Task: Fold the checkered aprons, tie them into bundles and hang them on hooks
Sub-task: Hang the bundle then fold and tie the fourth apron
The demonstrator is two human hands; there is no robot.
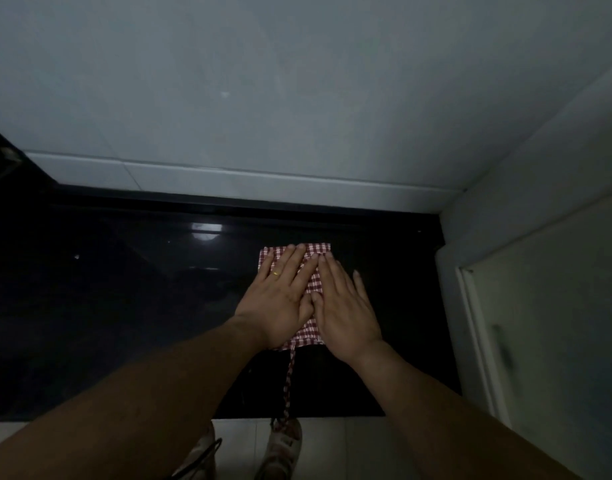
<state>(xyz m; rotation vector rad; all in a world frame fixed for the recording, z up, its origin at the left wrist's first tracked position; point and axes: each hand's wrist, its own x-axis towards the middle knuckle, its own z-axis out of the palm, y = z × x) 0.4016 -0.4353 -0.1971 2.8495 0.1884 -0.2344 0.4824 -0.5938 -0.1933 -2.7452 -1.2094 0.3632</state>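
A red-and-white checkered apron (315,285) lies folded into a small rectangle on a glossy black countertop (124,306). My left hand (284,296) presses flat on its left half, fingers straight, a gold ring on one finger. My right hand (342,306) presses flat on its right half, beside the left hand. Both hands cover most of the cloth. One checkered apron string (288,386) trails from the near edge of the fold, across the counter and over its front edge.
A pale tiled wall (297,98) rises behind the counter. At the right, a light wall or cabinet panel (540,306) borders the counter. Below the counter's front edge are a pale floor and my two shoes (284,448).
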